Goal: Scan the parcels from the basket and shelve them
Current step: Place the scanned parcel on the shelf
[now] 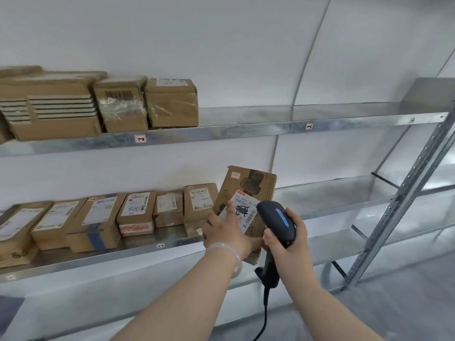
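1. Parcel point(248, 193): brown carton, tilted, top leaning left. It is held at the right end of the lower shelf point(332, 193), just beside the last box of the shelved row point(136, 210). Cannot tell whether it touches the shelf.
2. Left hand point(227, 232): grips the parcel's lower left part, fingers spread over the white label point(246, 207). A pale bracelet point(231, 252) sits on the wrist.
3. Right hand point(293, 239): fingers curled round the handle of the scanner point(278, 219).
4. Scanner: dark, head up and close over the label's right side, a blue strip lit on its back. A black cable point(264, 313) hangs from the handle's base.
5. Shelved row: seven or so brown cartons side by side, labels facing up and outward; the leftmost are partly cut off by the frame edge.
6. Upper shelf point(246, 130): three or more brown boxes point(172, 104) at its left end, two of them taped in clear film. A small tag point(140, 138) sticks to the front edge.
7. Both shelves are galvanised metal, carried at right by a perforated upright point(403, 198), against a white wall point(221, 45).
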Tool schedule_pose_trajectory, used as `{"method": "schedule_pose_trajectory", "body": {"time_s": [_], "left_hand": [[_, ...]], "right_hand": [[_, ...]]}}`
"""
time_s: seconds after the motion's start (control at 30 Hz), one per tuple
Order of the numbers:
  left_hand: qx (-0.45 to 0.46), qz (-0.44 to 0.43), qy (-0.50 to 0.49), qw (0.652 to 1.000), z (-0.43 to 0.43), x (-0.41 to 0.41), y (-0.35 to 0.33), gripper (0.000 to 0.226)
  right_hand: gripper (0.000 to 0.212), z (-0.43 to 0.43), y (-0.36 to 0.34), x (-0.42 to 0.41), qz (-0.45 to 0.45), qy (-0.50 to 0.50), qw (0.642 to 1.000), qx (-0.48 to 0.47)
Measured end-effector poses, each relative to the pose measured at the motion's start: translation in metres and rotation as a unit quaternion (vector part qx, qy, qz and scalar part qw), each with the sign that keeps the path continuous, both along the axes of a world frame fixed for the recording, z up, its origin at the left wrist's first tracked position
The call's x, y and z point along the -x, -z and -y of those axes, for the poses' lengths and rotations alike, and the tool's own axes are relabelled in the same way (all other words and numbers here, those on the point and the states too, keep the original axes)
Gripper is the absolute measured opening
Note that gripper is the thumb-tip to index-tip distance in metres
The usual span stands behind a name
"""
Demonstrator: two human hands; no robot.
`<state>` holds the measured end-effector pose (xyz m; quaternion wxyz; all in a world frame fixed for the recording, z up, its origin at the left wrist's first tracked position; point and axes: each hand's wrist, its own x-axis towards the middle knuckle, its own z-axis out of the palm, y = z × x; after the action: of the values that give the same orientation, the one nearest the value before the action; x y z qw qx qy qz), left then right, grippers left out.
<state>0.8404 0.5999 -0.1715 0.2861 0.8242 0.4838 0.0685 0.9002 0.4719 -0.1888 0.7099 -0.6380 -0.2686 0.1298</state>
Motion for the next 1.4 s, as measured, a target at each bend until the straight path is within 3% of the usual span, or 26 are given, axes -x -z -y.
{"method": "schedule_pose_trajectory", "body": {"time_s": [0.23, 0.47, 0.7, 0.87, 1.23, 1.4], "left_hand": [[0.041, 0.016, 0.024, 0.999, -0.023, -0.044, 0.018, 0.136], [0.061, -0.01, 0.001, 0.998, -0.043, -0.079, 0.033, 0.119], [0.093, -0.036, -0.034, 0.994, -0.065, -0.116, 0.046, 0.099], [0.072, -0.044, -0.051, 0.995, -0.08, -0.133, 0.06, 0.097], [0.046, -0.016, -0.103, 0.993, -0.106, -0.15, 0.082, 0.094], [0.038, -0.02, -0.079, 0.996, -0.102, -0.138, 0.078, 0.093]], "right_hand": [[0.063, -0.022, 0.005, -0.053, 0.005, 0.041, 0.999, 0.031], [0.057, -0.049, 0.016, -0.11, -0.013, 0.024, 0.997, 0.077], [0.054, -0.089, 0.044, -0.174, -0.029, -0.047, 0.993, 0.106], [0.057, -0.12, 0.059, -0.205, -0.015, -0.101, 0.987, 0.123], [0.057, -0.156, 0.069, -0.231, -0.023, -0.122, 0.985, 0.124], [0.064, -0.143, 0.06, -0.215, 0.028, -0.125, 0.985, 0.117]]}}
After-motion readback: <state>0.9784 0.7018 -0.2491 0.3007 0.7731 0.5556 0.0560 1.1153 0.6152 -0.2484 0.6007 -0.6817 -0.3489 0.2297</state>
